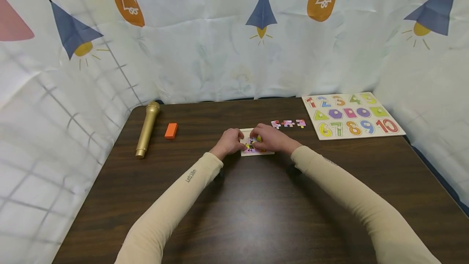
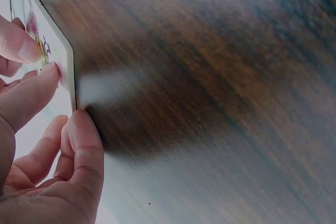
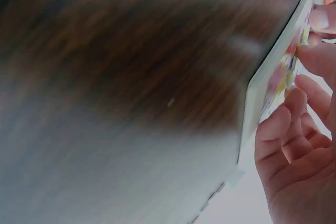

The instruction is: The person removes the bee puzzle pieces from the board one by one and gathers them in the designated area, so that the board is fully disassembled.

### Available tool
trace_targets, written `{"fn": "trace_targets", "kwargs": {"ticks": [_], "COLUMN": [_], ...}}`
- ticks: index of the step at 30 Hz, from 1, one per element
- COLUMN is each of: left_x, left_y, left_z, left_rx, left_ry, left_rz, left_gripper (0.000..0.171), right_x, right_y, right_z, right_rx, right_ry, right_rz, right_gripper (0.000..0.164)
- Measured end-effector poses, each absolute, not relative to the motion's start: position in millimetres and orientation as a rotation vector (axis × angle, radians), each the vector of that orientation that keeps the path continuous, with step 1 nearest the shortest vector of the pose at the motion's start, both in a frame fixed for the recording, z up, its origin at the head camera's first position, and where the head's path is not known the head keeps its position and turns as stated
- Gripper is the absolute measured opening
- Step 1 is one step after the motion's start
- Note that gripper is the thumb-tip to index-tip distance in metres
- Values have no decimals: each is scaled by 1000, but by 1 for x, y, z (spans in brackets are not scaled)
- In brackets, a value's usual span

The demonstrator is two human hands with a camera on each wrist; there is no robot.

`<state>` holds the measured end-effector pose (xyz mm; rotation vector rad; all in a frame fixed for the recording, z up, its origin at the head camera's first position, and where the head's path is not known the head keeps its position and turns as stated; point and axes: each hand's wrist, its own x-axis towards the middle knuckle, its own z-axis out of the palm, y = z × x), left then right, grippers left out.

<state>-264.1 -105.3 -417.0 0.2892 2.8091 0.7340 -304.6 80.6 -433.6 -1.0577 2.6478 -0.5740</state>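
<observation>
A small jigsaw board (image 1: 246,153) with a pale frame and a pink and yellow picture lies flat on the dark table. My left hand (image 1: 230,141) holds its left side, fingers at the edge and thumb (image 2: 39,90) over the picture. From the other side, my right hand (image 1: 272,139) reaches over the board and pinches a partly hidden puzzle piece (image 3: 290,59) with yellow on it, the thumb close to the left thumb. Three loose pink puzzle pieces (image 1: 288,123) lie in a row just behind the right hand. Both hands cover much of the picture.
A number and shape puzzle board (image 1: 321,135) lies at the back right. At the left are an orange block (image 1: 171,130) and a long gold tube with a wider head (image 1: 148,129). A printed white curtain (image 1: 220,60) hangs along the table's back edge.
</observation>
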Motion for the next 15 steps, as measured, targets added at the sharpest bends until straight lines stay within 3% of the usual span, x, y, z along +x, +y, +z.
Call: {"fn": "trace_targets", "kwargs": {"ticks": [15], "left_x": [-266], "left_y": [-106], "left_z": [-419], "left_rx": [260], "left_ry": [2791], "left_rz": [755], "left_gripper": [36], "right_x": [-306], "right_y": [89], "right_z": [-431], "right_rx": [-1057], "right_ry": [2641], "right_rz": [-605], "right_gripper": [31]}}
